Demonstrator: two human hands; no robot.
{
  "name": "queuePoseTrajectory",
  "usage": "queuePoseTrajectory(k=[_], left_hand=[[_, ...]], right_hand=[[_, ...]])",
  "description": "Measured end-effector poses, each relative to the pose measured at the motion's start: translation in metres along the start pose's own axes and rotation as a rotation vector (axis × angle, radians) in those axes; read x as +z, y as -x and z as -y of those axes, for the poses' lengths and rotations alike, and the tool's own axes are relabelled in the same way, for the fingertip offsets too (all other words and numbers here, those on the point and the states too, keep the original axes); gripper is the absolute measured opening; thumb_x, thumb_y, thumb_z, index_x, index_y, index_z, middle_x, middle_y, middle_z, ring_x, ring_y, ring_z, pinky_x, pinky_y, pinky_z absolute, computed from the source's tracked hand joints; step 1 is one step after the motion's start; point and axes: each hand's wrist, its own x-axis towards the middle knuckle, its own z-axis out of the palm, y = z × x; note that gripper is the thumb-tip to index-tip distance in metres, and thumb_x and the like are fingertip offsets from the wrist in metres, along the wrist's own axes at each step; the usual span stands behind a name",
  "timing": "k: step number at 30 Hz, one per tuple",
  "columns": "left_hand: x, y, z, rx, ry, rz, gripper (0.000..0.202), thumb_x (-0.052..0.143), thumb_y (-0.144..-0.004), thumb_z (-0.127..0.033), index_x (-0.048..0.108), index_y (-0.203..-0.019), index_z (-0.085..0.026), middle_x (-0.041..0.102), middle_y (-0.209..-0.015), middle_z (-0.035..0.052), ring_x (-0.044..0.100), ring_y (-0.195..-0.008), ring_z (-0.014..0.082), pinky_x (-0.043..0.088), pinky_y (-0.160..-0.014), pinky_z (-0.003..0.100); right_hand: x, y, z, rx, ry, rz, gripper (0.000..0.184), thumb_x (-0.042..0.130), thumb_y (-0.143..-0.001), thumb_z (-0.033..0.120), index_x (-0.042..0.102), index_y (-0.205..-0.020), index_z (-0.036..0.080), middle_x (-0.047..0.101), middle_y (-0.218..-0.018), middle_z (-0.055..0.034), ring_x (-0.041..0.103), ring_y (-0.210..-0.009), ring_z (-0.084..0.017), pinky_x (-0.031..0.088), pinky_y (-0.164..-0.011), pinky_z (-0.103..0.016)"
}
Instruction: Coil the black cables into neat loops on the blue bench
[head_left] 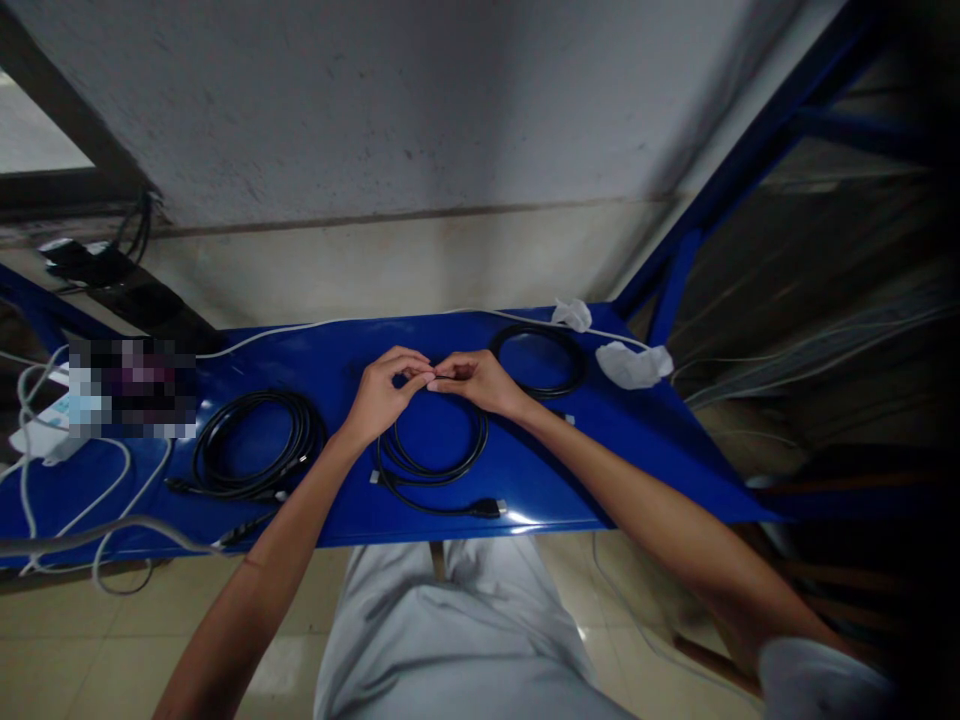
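At the far side of a coiled black cable (pixel 431 478), my left hand (pixel 386 393) and my right hand (pixel 480 380) meet with their fingertips almost touching. Both are closed in a pinch on the upper part of the loop, where a thin dark strand shows between the fingers. Whether a small tie is also there, I cannot tell. The coil's near side lies on the blue table (pixel 337 510). One end carries a flat metal plug (pixel 491 508) that points right; a smaller light-coloured plug (pixel 375 478) sits at the coil's left.
Another black cable coil (pixel 259 490) lies to the left, and a third coil (pixel 577 375) lies behind my right forearm. Crumpled white pieces (pixel 634 366) sit at the right. White cords and a white power strip (pixel 56 425) crowd the left end. A wall (pixel 420 260) closes the back.
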Motion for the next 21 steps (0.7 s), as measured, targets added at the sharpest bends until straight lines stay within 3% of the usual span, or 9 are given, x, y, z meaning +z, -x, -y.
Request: queuePoseTrajectory(k=[10,17,21], left_hand=[[-0.001,0.0,-0.002,-0.076,-0.04,0.005,0.011,0.08,-0.096,-0.033,0.08,-0.093,-0.023,0.078,-0.099,0.005,0.071,-0.092,0.02,0.053,-0.083,0.035],[-0.001,0.001,0.003,-0.17,-0.007,-0.019,0.015,0.082,-0.092,-0.037,0.082,-0.091,-0.022,0.08,-0.096,0.0045,0.073,-0.089,0.0203,0.054,-0.081,0.035],[0.001,0.002,0.003,-0.169,-0.027,-0.027,0.016,0.083,-0.092,-0.038,0.081,-0.09,-0.022,0.08,-0.095,0.0046,0.073,-0.086,0.0199,0.054,-0.079,0.034]], right_hand=[[-0.001,0.002,-0.003,-0.073,0.064,0.045,0.04,0.091,-0.082,0.052,0.074,-0.098,0.019,0.077,-0.09,-0.003,0.071,-0.083,-0.018,0.058,-0.083,-0.032],[-0.001,0.005,0.005,-0.212,0.347,0.017,0.027,0.083,-0.094,0.039,0.074,-0.112,0.021,0.074,-0.091,-0.0014,0.07,-0.084,-0.018,0.055,-0.08,-0.029],[-0.003,0.008,0.008,-0.304,0.486,0.056,0.029,0.076,-0.101,0.035,0.072,-0.127,0.022,0.078,-0.108,-0.0058,0.073,-0.092,-0.02,0.056,-0.088,-0.032]])
